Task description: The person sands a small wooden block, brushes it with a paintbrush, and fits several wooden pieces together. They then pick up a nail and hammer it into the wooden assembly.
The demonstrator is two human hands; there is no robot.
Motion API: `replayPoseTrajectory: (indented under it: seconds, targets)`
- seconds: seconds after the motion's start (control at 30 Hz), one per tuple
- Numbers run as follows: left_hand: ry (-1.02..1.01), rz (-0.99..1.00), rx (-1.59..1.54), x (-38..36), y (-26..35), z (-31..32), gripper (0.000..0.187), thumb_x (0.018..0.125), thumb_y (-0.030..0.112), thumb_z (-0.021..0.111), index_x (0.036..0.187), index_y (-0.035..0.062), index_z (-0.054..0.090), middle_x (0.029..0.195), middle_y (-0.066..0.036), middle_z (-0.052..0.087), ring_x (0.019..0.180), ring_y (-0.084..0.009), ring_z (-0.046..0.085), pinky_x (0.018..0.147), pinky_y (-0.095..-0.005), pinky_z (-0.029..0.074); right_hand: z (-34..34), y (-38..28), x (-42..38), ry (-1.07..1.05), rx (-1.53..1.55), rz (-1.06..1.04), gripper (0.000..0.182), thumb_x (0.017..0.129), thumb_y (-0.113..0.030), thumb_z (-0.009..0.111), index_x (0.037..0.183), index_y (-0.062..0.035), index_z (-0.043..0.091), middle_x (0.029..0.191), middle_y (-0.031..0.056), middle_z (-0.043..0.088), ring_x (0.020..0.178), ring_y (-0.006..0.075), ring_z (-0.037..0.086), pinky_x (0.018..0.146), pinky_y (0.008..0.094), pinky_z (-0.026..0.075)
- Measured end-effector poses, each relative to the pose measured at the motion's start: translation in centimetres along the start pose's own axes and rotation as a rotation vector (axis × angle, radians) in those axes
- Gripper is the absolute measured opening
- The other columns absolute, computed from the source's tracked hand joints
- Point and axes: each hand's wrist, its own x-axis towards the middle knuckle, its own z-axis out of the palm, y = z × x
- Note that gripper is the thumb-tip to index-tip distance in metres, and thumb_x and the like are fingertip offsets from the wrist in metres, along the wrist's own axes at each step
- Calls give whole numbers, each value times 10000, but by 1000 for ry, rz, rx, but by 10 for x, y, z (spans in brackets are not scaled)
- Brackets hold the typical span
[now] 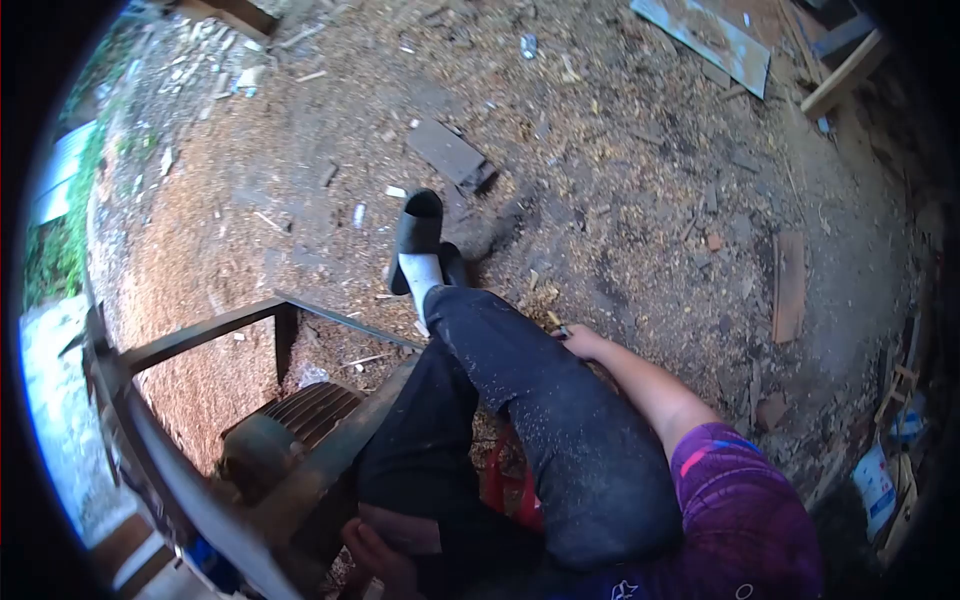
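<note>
My right hand (582, 342) hangs beside my right knee, its fingers closed around a small dark thing with a pale yellow end (554, 318). What that thing is, I cannot tell. Low in the view, my left hand (378, 556) rests in shadow by my left thigh, fingers loosely bent and nothing seen in them. A flat brownish patch (402, 529) lies on the dark trousers (570, 430) next to those fingers. My legs are crossed, and a dark slipper (419, 235) with a white sock shows at the far end.
At left stands a metal machine frame (205, 335) with a ribbed motor (310, 412) and a big curved wheel rim (185, 470). Wood chips and sawdust cover the ground. A board piece (448, 152), a brown plank (788, 287) and a bluish panel (710, 42) lie about. Something red (525, 490) shows beneath my legs.
</note>
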Motion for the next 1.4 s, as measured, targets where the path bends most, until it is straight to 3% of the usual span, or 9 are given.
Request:
replayPoseTrajectory:
  seconds: [0.3, 0.4, 0.53, 0.6, 0.77, 0.83, 1.03, 1.3, 1.4]
  targets:
    - [19, 221, 177, -15, 0, 4, 303, 1081, 308, 481, 1193, 50, 593, 1111, -219, 655, 1031, -370, 649, 892, -445, 506, -48, -131, -204, 469, -229, -647, 650, 790, 39, 494, 1399, -142, 629, 917, 10, 703, 669, 123, 602, 609, 295, 496]
    - [353, 444, 275, -17, -66, 43, 275, 1069, 269, 488, 1185, 53, 614, 1121, -239, 667, 1021, -426, 654, 870, -478, 519, -73, -156, -235, 427, 81, -612, 752, 805, 89, 489, 1534, -91, 444, 1432, 132, 581, 611, 71, 562, 547, 253, 485]
    - [311, 688, 696, -15, -83, 40, 334, 1026, 200, 534, 1236, -51, 599, 1198, -337, 597, 1122, -489, 579, 1011, -495, 469, -1, -266, -402, 165, 93, -1210, 793, 770, 81, 459, 1552, -5, 368, 1550, 160, 454, 611, 51, 484, 576, 197, 443]
    - [183, 295, -142, -10, -69, 40, 329, 1058, 272, 485, 1202, 7, 617, 1109, -295, 665, 1039, -489, 631, 897, -521, 515, 40, -305, -463, 32, 15, -1285, 818, 732, 61, 458, 1544, 18, 369, 1569, 163, 433, 610, 52, 476, 583, 194, 441]
    - [236, 345, -216, -5, -82, 42, 312, 1052, 271, 497, 1175, 8, 611, 1092, -290, 669, 1048, -486, 633, 892, -520, 505, 148, -372, -534, -362, -302, -1263, 859, 699, 13, 472, 1552, -7, 374, 1508, 159, 507, 616, 50, 498, 590, 211, 464]
    - [247, 353, -224, -11, -78, 31, 302, 1051, 271, 501, 1170, 15, 610, 1087, -287, 669, 1051, -485, 632, 888, -517, 502, 197, -397, -535, -463, -405, -1274, 814, 761, 55, 442, 1560, -96, 409, 871, 35, 670, 588, 62, 497, 576, 230, 452]
    - [-32, 245, -653, -70, -4, -31, 276, 1047, 204, 519, 1224, 7, 597, 1092, -169, 685, 1012, -318, 679, 907, -410, 511, 265, -410, -562, -494, -137, -1218, 766, 908, 20, 447, 1613, -26, 153, 1025, 103, 684, 588, 87, 543, 562, 238, 477]
    - [-502, -187, -1689, -73, 73, -59, 331, 1115, 179, 393, 1303, -39, 558, 1134, -114, 679, 1007, -145, 672, 918, -315, 552, 246, -269, -524, 75, -14, -1926, 110, 934, -4, 457, 1022, -65, 433, 762, 61, 458, 588, 133, 470, 576, 280, 444]
    - [-355, 29, -1519, -70, 77, -41, 328, 1115, 184, 399, 1313, -26, 555, 1128, -96, 680, 1013, -135, 663, 917, -309, 547, 222, -250, -545, -168, 238, -1620, 97, 916, -1, 456, 992, -54, 427, 773, 66, 445, 586, 121, 457, 566, 278, 441]
